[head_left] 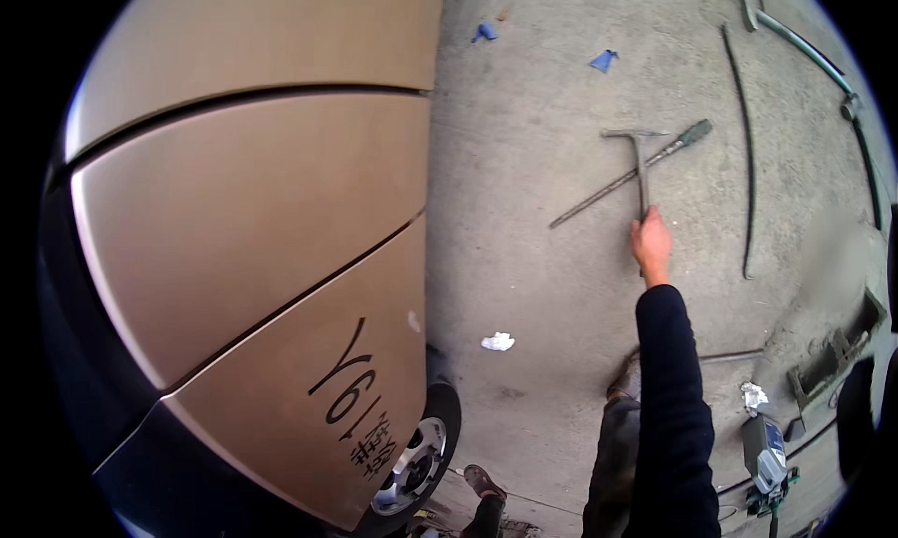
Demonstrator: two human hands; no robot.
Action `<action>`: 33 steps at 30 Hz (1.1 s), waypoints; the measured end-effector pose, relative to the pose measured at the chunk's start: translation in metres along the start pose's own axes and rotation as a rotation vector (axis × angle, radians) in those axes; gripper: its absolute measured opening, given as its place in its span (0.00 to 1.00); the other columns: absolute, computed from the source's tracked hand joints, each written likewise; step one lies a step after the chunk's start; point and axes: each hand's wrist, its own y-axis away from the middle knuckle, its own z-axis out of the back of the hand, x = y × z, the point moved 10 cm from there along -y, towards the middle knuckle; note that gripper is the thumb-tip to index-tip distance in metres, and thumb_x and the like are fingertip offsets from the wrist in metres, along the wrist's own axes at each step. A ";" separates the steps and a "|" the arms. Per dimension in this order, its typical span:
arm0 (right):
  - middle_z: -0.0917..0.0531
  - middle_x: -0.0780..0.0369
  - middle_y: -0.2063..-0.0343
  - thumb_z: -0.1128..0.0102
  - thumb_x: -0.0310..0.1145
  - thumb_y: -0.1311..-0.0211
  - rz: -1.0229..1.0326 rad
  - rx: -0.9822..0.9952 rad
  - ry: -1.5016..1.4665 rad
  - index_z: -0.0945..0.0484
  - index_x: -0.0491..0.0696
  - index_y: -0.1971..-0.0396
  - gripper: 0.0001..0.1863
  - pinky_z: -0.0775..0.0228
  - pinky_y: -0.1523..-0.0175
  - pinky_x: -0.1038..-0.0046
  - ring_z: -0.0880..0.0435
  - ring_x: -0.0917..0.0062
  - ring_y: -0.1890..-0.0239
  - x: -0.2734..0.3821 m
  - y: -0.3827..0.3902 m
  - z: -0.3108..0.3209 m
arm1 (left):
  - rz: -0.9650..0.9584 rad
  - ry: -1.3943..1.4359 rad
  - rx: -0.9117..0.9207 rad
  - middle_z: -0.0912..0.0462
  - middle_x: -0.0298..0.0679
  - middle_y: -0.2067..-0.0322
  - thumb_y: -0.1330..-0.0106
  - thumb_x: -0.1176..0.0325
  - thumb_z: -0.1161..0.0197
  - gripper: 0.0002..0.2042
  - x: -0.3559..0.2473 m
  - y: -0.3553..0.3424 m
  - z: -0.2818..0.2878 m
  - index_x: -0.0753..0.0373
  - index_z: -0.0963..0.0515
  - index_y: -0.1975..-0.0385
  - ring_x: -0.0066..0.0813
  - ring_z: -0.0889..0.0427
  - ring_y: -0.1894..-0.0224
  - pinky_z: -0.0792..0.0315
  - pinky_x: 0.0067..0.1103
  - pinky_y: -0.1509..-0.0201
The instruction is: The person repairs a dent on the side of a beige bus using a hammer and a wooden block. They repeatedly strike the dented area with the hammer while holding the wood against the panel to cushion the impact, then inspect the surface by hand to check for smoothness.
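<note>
My right hand (652, 243), in a dark sleeve, is wrapped round the lower handle of a thin, T-shaped metal hammer (641, 159). The hammer's slim head (636, 133) points away from me, with one end longer and flatter-looking. Beneath or behind the hammer's handle, a long metal rod (594, 203) with a dark, rough grip (694, 133) lies slantwise on the concrete floor. Whether the hammer touches the rod or hovers above it, I cannot tell. My left hand does not show.
A tan vehicle body (253, 182) with a wheel (416, 463) fills the left side. On the floor lie a long dark bar (745, 145), a green-handled hammer (804, 42), crumpled white paper (498, 341), blue scraps (604, 62), a metal frame (823, 365) and a grey power tool (767, 454).
</note>
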 end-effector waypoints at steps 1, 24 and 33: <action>0.20 0.53 0.75 0.44 0.36 0.38 -0.028 0.088 -0.198 0.29 0.43 0.59 0.14 0.25 0.66 0.58 0.17 0.60 0.72 0.007 0.013 -0.018 | 0.147 0.114 -0.003 0.58 0.66 0.27 0.35 0.39 0.40 0.47 0.023 0.020 0.016 0.62 0.54 0.25 0.67 0.54 0.26 0.52 0.56 0.28; 0.24 0.63 0.78 0.40 0.29 0.35 0.351 0.305 -1.072 0.25 0.41 0.63 0.07 0.36 0.69 0.75 0.30 0.83 0.75 0.323 0.586 0.409 | -0.078 0.270 0.033 0.49 0.53 0.27 0.45 0.57 0.28 0.44 0.046 0.030 0.104 0.67 0.42 0.30 0.48 0.52 0.23 0.53 0.37 0.22; 0.20 0.52 0.75 0.39 0.31 0.34 0.788 0.227 -0.974 0.27 0.40 0.53 0.14 0.30 0.70 0.63 0.19 0.58 0.76 0.395 0.655 0.457 | 0.088 0.415 0.089 0.51 0.53 0.26 0.44 0.59 0.28 0.46 0.050 0.102 0.087 0.70 0.46 0.29 0.49 0.54 0.23 0.55 0.41 0.22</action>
